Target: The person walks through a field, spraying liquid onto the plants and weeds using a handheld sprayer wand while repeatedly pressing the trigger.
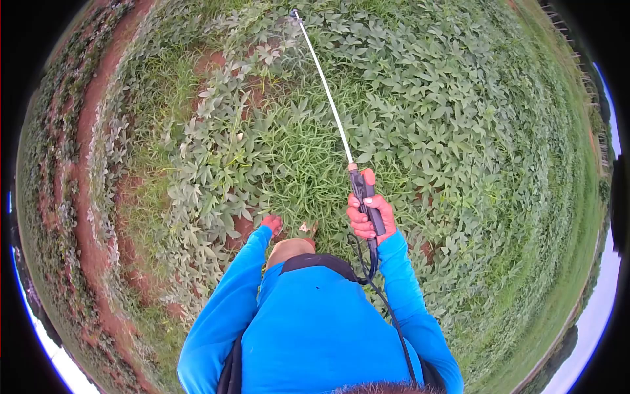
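Observation:
My right hand (373,218) is wrapped around the dark handle of a sprayer wand (326,88), thumb up along its side. The wand's thin pale tube runs forward and slightly left, ending in a small nozzle (294,14) over the leaves. From the handle's lower end a black hose (387,303) passes down along my right side. My left hand (272,224) is low at my left side, near my leg, with its fingers curled in. What it holds, if anything, is hidden. Grass (305,157) grows in a tuft straight ahead of my body.
Broad-lobed leafy plants (426,125) cover the ground ahead and to the right, mixed with grass. A reddish dirt track (85,197) runs along the left, with more plant rows beyond. A fence line (581,72) stands at the far right. Dark straps are at my sides.

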{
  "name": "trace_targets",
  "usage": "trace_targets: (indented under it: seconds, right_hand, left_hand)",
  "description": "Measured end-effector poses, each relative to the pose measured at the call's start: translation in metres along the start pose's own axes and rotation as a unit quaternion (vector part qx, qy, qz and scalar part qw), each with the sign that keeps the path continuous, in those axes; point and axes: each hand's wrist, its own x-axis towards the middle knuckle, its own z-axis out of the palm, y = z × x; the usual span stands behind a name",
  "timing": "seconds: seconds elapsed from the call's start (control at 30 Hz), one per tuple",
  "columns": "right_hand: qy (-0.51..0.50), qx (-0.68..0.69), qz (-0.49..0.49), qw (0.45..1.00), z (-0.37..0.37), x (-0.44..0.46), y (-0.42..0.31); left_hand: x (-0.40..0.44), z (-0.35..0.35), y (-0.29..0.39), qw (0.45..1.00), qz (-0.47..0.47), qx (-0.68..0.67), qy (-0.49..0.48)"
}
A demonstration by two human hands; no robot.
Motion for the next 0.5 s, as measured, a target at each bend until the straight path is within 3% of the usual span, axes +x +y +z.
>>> trace_targets:
  seconds: [0.07,0.23,0.43,0.5]
  right_hand:
    - [0.021,-0.022,-0.004,1.0,0.005,0.001,-0.004]
    - [0.212,-0.119,-0.052,0.969,0.015,-0.013,-0.002]
    - [0.247,-0.082,-0.102,0.96,0.003,-0.041,-0.011]
    - [0.316,-0.114,-0.143,0.931,0.0,-0.044,-0.016]
  left_hand:
    - [-0.002,-0.003,0.005,1.0,0.011,-0.021,-0.013]
    - [0.008,-0.004,0.022,0.995,0.068,-0.073,-0.03]
    - [0.011,-0.01,0.044,0.987,0.097,-0.115,-0.05]
    - [0.009,-0.011,0.051,0.989,0.089,-0.113,-0.046]
